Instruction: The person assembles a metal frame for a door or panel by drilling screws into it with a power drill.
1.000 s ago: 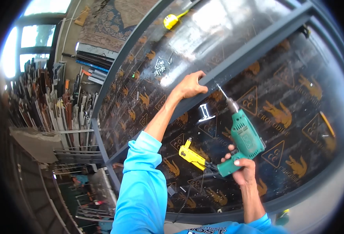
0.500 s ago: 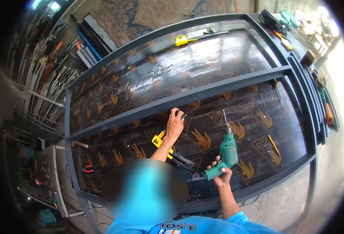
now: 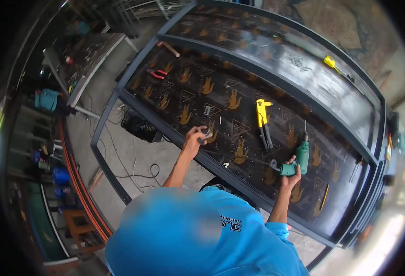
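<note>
My right hand [image 3: 292,175] grips a green power drill [image 3: 303,158] by its handle, the thin bit pointing away from me over the dark panel [image 3: 211,156]. My left hand [image 3: 196,138] is closed on a small dark piece whose kind I cannot make out, just above the front rail of the grey metal frame [image 3: 165,126]. Between the hands lies a yellow hand riveter [image 3: 262,122] with black handles. Small metal pieces [image 3: 207,110] rest beyond my left hand.
Red-handled pliers [image 3: 157,74] and a hammer [image 3: 169,48] lie at the panel's left end. A pencil [image 3: 324,197] is at the right, a yellow tape measure [image 3: 330,61] at the far side. Cables [image 3: 135,176] trail on the floor. A person in blue [image 3: 46,100] is at the left.
The view has swung left. My left hand has moved from near the middle bar to the front rail, still closed on the small dark piece. The drill stays in my right hand.
</note>
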`<state>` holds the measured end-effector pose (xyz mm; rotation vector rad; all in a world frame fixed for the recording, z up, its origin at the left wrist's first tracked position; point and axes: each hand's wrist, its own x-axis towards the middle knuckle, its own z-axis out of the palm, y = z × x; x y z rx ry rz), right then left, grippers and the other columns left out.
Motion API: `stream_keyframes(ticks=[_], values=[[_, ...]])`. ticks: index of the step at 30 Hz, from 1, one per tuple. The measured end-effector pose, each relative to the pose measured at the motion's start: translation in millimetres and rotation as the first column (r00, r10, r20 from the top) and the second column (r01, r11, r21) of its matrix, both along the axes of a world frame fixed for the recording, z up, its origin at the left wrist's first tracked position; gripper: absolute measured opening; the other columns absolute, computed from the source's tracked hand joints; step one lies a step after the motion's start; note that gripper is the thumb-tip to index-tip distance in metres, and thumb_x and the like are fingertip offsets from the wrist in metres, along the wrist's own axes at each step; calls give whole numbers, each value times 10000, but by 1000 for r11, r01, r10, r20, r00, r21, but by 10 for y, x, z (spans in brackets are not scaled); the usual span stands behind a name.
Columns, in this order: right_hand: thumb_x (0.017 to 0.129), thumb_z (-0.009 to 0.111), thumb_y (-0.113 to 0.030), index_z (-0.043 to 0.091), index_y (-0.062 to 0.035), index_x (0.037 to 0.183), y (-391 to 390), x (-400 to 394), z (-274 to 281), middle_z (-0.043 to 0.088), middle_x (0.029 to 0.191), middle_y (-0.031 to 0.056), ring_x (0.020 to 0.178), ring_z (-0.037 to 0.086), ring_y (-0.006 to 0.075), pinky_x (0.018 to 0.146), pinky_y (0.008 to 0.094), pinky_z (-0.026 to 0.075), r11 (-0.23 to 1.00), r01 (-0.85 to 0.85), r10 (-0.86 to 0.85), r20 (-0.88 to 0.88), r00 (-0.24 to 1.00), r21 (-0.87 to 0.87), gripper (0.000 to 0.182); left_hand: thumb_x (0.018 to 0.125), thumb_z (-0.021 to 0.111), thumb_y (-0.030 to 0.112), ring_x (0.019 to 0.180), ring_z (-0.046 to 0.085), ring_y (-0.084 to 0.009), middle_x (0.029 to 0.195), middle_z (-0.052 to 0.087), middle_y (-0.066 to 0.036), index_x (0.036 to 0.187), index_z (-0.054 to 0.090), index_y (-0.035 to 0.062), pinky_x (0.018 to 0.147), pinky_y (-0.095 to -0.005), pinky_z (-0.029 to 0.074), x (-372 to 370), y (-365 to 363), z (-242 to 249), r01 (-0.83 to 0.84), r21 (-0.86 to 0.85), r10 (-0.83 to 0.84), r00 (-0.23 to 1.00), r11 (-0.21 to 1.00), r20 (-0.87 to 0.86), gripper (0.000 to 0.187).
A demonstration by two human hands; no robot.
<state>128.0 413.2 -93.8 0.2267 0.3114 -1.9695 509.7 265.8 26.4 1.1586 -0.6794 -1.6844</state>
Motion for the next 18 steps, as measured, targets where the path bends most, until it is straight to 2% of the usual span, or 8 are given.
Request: stream_keyframes(ticks=[4,6,8,12,14,15,17,18], values=[[731,574,-25,438,37,1225,52,75,153,590,1126,131,924,590,227,836,388,472,977,-211,211,-38,977,-9,516,776,567,98,775,640,-233,851,556,-76,882,488,81,504,-283,411,1076,739,-451,-339,127,315,932,932,180,134],[690,586,-28,447,36,1215,-44,236,258,601,1088,129,889,595,229,814,393,484,936,-342,352,-182,918,84,546,787,586,127,733,638,-218,807,554,-61,894,499,83,489,-286,409,1285,895,-527,-444,142,414,888,885,201,144],[699,619,-52,464,38,1188,-299,609,633,605,1049,137,877,602,226,777,372,515,879,-450,476,-240,846,157,521,830,638,257,648,623,-184,769,557,-56,893,530,66,456,-266,394,1456,921,-536,-656,184,600,749,732,282,227],[710,628,-83,487,57,1166,-1101,1446,833,612,1011,136,837,594,217,796,352,511,779,-617,624,-225,748,112,498,840,635,437,604,594,-154,710,542,-45,878,556,57,432,-259,375,1895,573,-893,-695,88,615,681,713,397,390],[713,631,-97,483,53,1183,-1536,1972,984,612,1031,141,836,596,225,804,361,508,747,-660,662,-168,730,81,516,827,620,517,545,556,-132,651,520,-39,879,581,52,415,-265,369,2123,315,-965,-557,235,419,789,796,450,469],[712,631,-96,481,47,1190,-1727,2238,1042,609,1058,146,848,600,230,809,367,508,721,-693,690,-114,714,23,522,810,633,541,530,558,-147,728,550,-50,802,545,88,406,-273,375,2295,209,-1149,-448,317,245,822,836,515,461],[714,627,-89,477,31,1205,-2113,2786,1083,593,1130,166,880,613,248,829,396,506,708,-706,706,-77,704,34,527,806,640,536,515,536,-141,718,554,-55,796,553,84,399,-268,369,2517,90,-1548,-291,398,-1,806,870,593,460],[715,637,-77,477,32,1202,-2330,3082,1105,589,1129,177,919,605,266,858,416,498,715,-696,699,-47,714,65,524,808,642,528,517,530,-141,718,555,-55,804,560,80,399,-275,371,2519,40,-1619,-375,407,127,845,833,520,455]])
